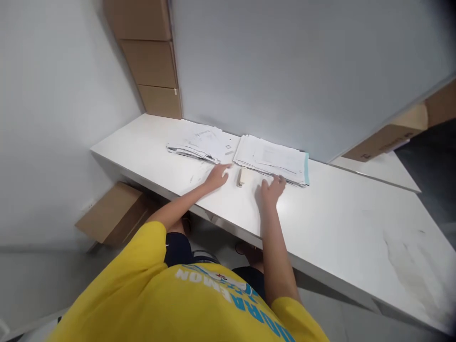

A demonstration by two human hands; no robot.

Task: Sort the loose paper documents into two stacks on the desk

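Observation:
My left hand (217, 177) hovers over or rests on the white table near the lower right edge of a loose paper pile (204, 141). Its fingers are stretched out and hold nothing. To the right lies a second stack of papers (270, 156), with a light teal strip along its right end. At that stack's front edge is my right hand (272, 190), thumb and fingers apart; whether the fingertips touch the sheets is hard to tell. Between my hands a small cream block, perhaps a stapler (242, 176), sits on the tabletop just in front of the right stack.
The long white table (342, 218) runs along a grey wall and has a stained patch at its right end. Cardboard boxes (153, 64) are stacked at the back left. Another box (110, 211) is below the table's left end, and an opened carton (388, 135) stands at the right.

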